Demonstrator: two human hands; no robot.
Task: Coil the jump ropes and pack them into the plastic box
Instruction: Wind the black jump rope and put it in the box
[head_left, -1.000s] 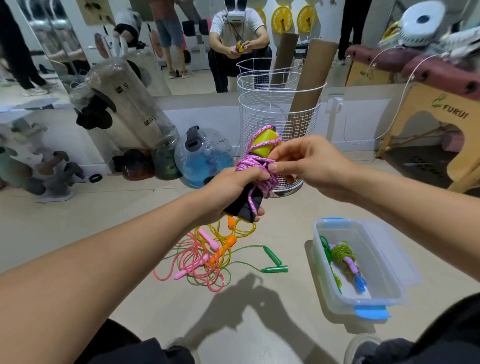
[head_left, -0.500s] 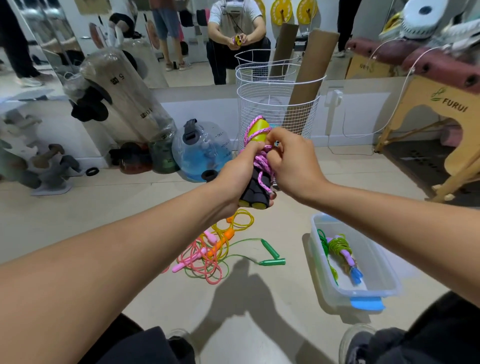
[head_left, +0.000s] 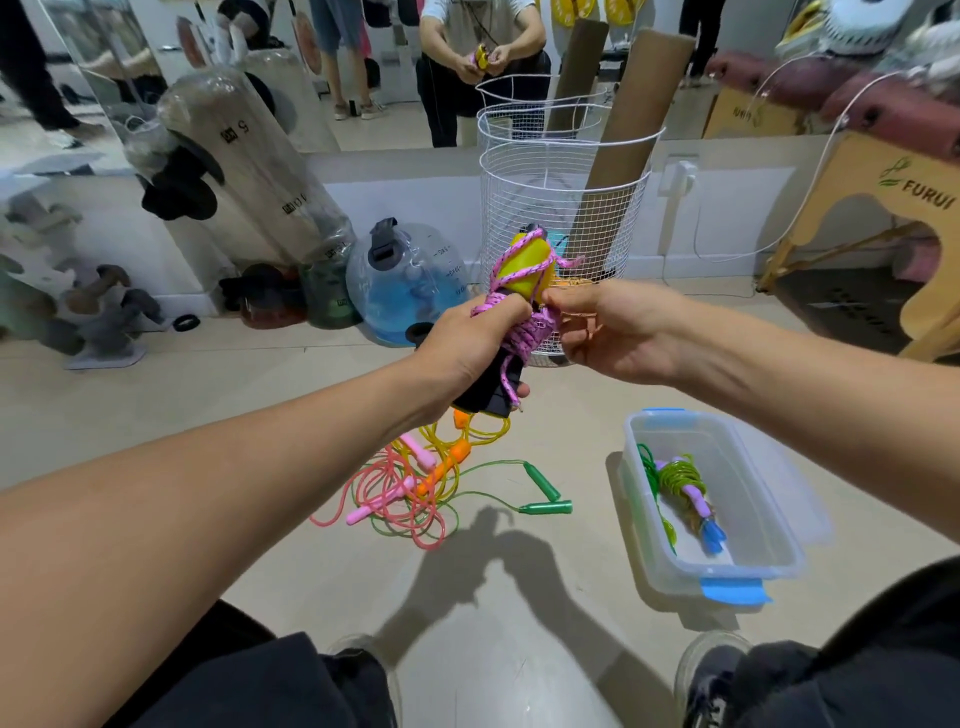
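Gripping one pink-corded rope bundle (head_left: 519, 317): left hand (head_left: 467, 353) clenched, right hand (head_left: 602, 332) pinching; plastic box (head_left: 748, 566) holds one coil.

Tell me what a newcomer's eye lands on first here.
First, the pink rope wound around yellow-and-black handles, gripped by the left hand at centre while the right hand pinches its cord. Below lies a tangle of loose ropes on the floor, and to the right the plastic box holding one coiled green rope.
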